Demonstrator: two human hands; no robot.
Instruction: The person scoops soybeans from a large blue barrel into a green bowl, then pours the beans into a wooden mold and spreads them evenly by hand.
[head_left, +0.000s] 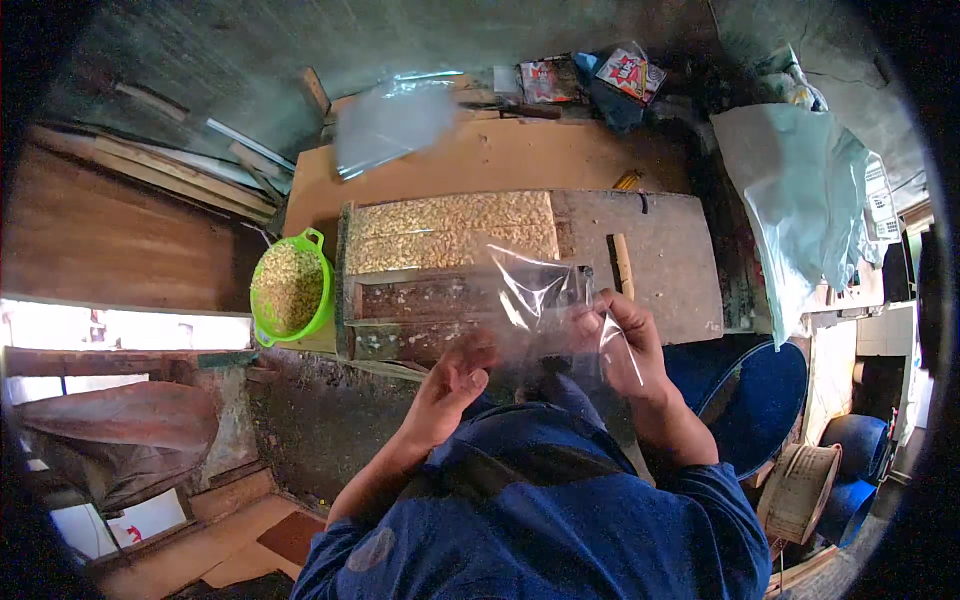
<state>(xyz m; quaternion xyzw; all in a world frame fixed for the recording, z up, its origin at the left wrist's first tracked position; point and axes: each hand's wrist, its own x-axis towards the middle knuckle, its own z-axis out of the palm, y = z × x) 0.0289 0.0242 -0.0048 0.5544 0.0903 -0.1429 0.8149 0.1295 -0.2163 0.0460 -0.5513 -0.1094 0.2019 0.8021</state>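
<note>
A clear plastic bag (535, 300) hangs in front of me over the near edge of a wooden frame, its film catching bright glints. My right hand (635, 345) is closed on the bag's right side, pinching the film between thumb and fingers. At the bag's lower left is my left hand (450, 392), loosely curled, thumb apart from the fingers; its fingertips are blurred against the film. Behind the bag, a layer of pale, puffed-looking pieces (440, 225) fills the far left part of the wooden frame (347, 285). Part of the frame's near edge is hidden by the bag.
Left of the frame stands a lime-green colander (328, 290) holding similar pale pieces. A wooden stick (623, 265) lies on the grey board (680, 255) to the right. Plastic sheets (390, 128) lie at the back. A large blue drum (765, 400) stands right of me; a silvery sheet (790, 190) hangs above.
</note>
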